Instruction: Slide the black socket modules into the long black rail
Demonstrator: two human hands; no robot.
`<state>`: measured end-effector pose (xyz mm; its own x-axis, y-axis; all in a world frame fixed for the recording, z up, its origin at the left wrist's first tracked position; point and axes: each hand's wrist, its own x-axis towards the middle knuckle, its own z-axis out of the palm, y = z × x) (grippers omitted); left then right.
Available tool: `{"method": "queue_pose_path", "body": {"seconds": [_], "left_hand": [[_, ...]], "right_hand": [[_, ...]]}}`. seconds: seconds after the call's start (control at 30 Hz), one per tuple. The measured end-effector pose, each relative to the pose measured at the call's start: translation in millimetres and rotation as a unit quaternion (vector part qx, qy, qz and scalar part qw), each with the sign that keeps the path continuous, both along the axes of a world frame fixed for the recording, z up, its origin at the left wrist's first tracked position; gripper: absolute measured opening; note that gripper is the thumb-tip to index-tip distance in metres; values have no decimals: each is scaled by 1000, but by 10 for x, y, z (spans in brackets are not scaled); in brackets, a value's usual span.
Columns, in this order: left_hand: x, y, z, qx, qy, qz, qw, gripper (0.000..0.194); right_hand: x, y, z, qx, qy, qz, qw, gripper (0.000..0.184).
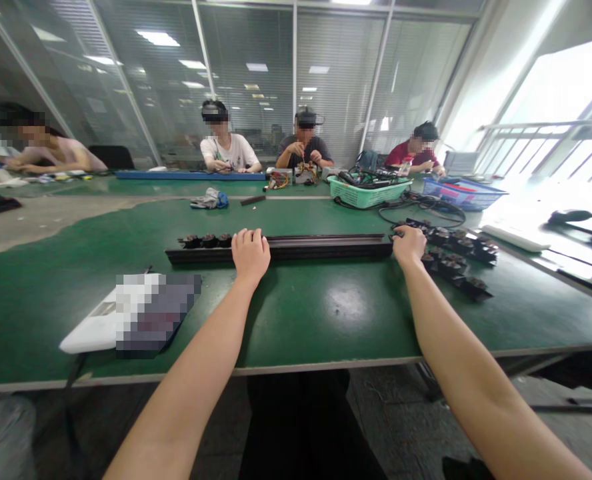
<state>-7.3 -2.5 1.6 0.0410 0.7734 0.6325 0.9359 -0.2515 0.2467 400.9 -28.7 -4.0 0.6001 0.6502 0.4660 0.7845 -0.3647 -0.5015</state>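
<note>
A long black rail [326, 251] with a channel along it lies crosswise on the green table. Over its left half my left hand [251, 257] is closed, fingers curled across the top to the far side. Left of that hand, several small black round-topped parts [209, 240] sit in a row in the channel. At the rail's right end my right hand [410, 244] is closed with a small black part [397, 233] at its fingertips, mostly hidden. More black pieces of a similar kind [451, 263] stand in rows just right of this hand.
A white device and a dark pouch-like item [161, 320], partly blurred out, lie front left on the table [296, 320]. Further back are a grey-blue cloth [210, 199], a green basket of cables [369, 193] and a blue basket [463, 193]. Several people work along the far side.
</note>
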Motion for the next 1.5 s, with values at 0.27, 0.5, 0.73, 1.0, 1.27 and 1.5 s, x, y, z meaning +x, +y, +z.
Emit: {"method": "queue_pose_path", "body": {"seconds": [0.27, 0.5, 0.73, 1.0, 1.27, 1.5], "left_hand": [[-2, 16, -19, 8, 2, 2, 1000, 46], [-21, 38, -41, 14, 1, 1, 1000, 46], [-27, 51, -48, 14, 2, 2, 1000, 47], [-23, 13, 5, 12, -5, -5, 1000, 46], [-102, -45, 153, 52, -16, 45, 998, 40], [-164, -30, 138, 29, -2, 100, 995, 39]], "right_hand": [[-42, -115, 69, -37, 61, -47, 996, 48], [-48, -113, 78, -120, 50, -108, 986, 44], [48, -50, 18, -169, 25, -168, 971, 41], [-152, -54, 38, -98, -42, -123, 987, 44], [-1242, -94, 327, -61, -196, 181, 962, 41], [-2535, 104, 458, -89, -165, 432, 882, 41]]}}
